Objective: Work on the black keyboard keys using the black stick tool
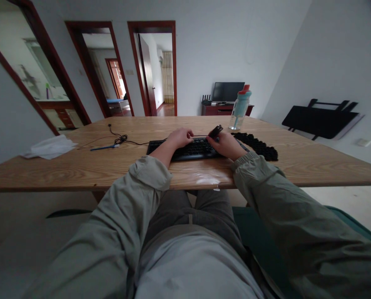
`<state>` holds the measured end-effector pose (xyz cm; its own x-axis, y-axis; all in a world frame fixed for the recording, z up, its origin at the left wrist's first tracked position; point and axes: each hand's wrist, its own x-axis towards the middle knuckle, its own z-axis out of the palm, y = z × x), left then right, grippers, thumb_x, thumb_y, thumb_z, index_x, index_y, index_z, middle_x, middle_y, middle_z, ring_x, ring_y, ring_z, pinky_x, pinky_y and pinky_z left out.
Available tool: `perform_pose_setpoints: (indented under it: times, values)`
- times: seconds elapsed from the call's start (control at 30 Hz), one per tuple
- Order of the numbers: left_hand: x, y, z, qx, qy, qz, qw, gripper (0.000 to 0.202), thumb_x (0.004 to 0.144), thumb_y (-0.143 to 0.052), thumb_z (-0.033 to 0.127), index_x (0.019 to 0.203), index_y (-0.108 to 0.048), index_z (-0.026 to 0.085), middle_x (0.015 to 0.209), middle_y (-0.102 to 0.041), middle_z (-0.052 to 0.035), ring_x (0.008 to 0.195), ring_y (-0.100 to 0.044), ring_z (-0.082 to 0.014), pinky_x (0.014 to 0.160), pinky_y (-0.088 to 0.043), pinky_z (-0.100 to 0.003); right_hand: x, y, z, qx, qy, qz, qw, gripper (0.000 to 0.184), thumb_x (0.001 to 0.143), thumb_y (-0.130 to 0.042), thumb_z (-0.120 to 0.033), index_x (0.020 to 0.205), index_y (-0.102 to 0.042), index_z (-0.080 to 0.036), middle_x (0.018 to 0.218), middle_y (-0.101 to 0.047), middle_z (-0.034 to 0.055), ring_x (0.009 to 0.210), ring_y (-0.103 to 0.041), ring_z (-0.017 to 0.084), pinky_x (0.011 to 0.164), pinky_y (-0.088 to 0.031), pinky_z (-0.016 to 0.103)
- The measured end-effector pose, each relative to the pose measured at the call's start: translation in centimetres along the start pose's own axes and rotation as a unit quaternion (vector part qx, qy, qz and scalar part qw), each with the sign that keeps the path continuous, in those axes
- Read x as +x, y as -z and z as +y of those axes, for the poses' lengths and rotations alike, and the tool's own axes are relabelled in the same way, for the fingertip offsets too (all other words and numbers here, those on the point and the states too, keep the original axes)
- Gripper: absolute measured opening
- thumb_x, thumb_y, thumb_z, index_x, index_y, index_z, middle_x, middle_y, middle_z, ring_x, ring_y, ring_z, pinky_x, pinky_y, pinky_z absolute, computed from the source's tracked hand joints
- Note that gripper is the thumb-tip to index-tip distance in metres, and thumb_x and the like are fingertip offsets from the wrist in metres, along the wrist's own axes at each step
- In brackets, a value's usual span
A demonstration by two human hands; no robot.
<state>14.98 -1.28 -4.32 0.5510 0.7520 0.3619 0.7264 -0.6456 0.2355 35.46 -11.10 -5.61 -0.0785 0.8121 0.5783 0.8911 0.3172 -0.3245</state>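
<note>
A black keyboard [191,154] lies near the table's front edge, under both my hands. My left hand [179,138] rests over its upper left part, fingers curled in and thumb close to the forefinger; whatever may be between them is too small to make out. In my right hand [225,144], above the keyboard's right part, is a small black tool [216,131], its end pointing up and away; its exact kind does not show. Right of the keyboard lies a spread of small black pieces [256,145] that look like keycaps, packed close together.
A clear bottle with a red and teal top [240,109] stands behind the black pieces. To the left are a coiled black cable [120,138], a blue brush-like stick [103,147] and a crumpled white cloth or tissue [52,146]. The wooden table's [111,174] front edge runs close to my body.
</note>
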Motion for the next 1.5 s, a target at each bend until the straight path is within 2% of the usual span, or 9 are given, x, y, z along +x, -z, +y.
perform_pose_setpoints:
  times: [0.13, 0.33, 0.73, 0.93, 1.1, 1.23, 1.33, 1.43, 1.5]
  values:
    - [0.0, -0.1, -0.5, -0.010, -0.009, -0.011, 1.000, 0.022, 0.082, -0.064, 0.025, 0.100, -0.075, 0.017, 0.095, -0.075, -0.0058, 0.081, -0.066, -0.0173, 0.071, -0.048, -0.025, 0.3, -0.1, -0.1, -0.031, 0.009, -0.004, 0.999, 0.028, 0.089, -0.057, -0.041, 0.094, -0.066, -0.015, 0.084, -0.071, 0.0117, 0.078, -0.065, 0.025, 0.071, -0.046, 0.031]
    - [-0.3, -0.2, 0.3, -0.002, -0.020, -0.029, 0.999, 0.026, 0.082, -0.061, 0.021, 0.103, -0.075, 0.018, 0.100, -0.076, -0.0059, 0.085, -0.067, -0.0178, 0.075, -0.049, -0.025, 2.0, -0.7, -0.1, 0.031, -0.016, 0.013, 0.999, 0.022, 0.086, -0.059, -0.038, 0.080, -0.061, -0.017, 0.075, -0.067, 0.0093, 0.072, -0.060, 0.022, 0.066, -0.043, 0.031]
    - [1.3, -1.6, 2.2, 0.022, -0.047, -0.033, 0.998, 0.035, 0.085, -0.056, 0.022, 0.113, -0.075, 0.024, 0.113, -0.074, -0.0051, 0.102, -0.066, -0.0214, 0.094, -0.048, -0.030, 5.4, -1.0, 0.6, 0.047, -0.058, -0.052, 0.996, 0.024, 0.083, -0.060, -0.036, 0.071, -0.061, -0.016, 0.072, -0.065, 0.0082, 0.068, -0.057, 0.020, 0.063, -0.040, 0.030]
    - [1.7, -1.8, 1.8, -0.014, -0.025, -0.048, 0.998, 0.029, 0.087, -0.058, 0.030, 0.108, -0.076, 0.022, 0.108, -0.075, -0.0055, 0.101, -0.066, -0.0218, 0.090, -0.050, -0.030, 6.4, -2.3, 0.8, 0.046, -0.048, -0.038, 0.997, 0.023, 0.084, -0.059, -0.035, 0.071, -0.062, -0.017, 0.071, -0.067, 0.0084, 0.066, -0.056, 0.020, 0.063, -0.043, 0.030]
    - [1.9, -1.9, 1.9, -0.068, -0.044, -0.061, 0.995, 0.030, 0.089, -0.060, 0.034, 0.109, -0.074, 0.017, 0.105, -0.075, -0.0069, 0.093, -0.067, -0.0210, 0.085, -0.051, -0.029, 6.5, -2.9, 1.3, 0.069, -0.029, -0.034, 0.997, 0.027, 0.087, -0.056, -0.039, 0.073, -0.063, -0.017, 0.073, -0.068, 0.0091, 0.071, -0.060, 0.022, 0.065, -0.044, 0.031]
    - [2.0, -2.3, 1.7, -0.087, -0.046, -0.058, 0.993, 0.032, 0.091, -0.059, 0.037, 0.107, -0.075, 0.015, 0.100, -0.075, -0.0084, 0.087, -0.067, -0.0208, 0.081, -0.051, -0.030, 6.5, -3.0, 1.4, 0.115, -0.031, -0.032, 0.992, 0.035, 0.086, -0.057, -0.049, 0.074, -0.063, -0.017, 0.076, -0.068, 0.0096, 0.074, -0.062, 0.023, 0.068, -0.045, 0.033]
    - [2.0, -2.2, 1.8, -0.071, -0.037, -0.063, 0.995, 0.034, 0.092, -0.057, 0.039, 0.107, -0.075, 0.014, 0.100, -0.075, -0.0096, 0.085, -0.067, -0.0215, 0.079, -0.050, -0.031, 6.7, -3.1, 0.6, 0.240, -0.059, 0.014, 0.969, 0.044, 0.083, -0.056, -0.062, 0.078, -0.060, -0.018, 0.077, -0.066, 0.0077, 0.075, -0.062, 0.021, 0.067, -0.047, 0.031]
    - [1.8, -2.0, 1.9, -0.056, -0.034, -0.071, 0.995, 0.034, 0.092, -0.057, 0.039, 0.107, -0.075, 0.014, 0.100, -0.076, -0.0096, 0.083, -0.066, -0.0203, 0.076, -0.049, -0.030, 6.9, -3.3, -0.7, 0.379, -0.100, 0.067, 0.918, 0.054, 0.084, -0.042, -0.072, 0.088, -0.057, -0.020, 0.088, -0.066, 0.0080, 0.082, -0.064, 0.019, 0.068, -0.050, 0.028]
    - [1.6, -1.9, 2.0, -0.057, -0.039, -0.068, 0.995, 0.034, 0.092, -0.057, 0.039, 0.104, -0.076, 0.014, 0.100, -0.076, -0.0092, 0.080, -0.065, -0.0189, 0.074, -0.048, -0.028, 6.9, -3.6, -1.5, 0.428, -0.126, 0.061, 0.893, 0.061, 0.085, -0.031, -0.077, 0.089, -0.055, -0.021, 0.087, -0.066, 0.0088, 0.081, -0.065, 0.018, 0.068, -0.051, 0.027]
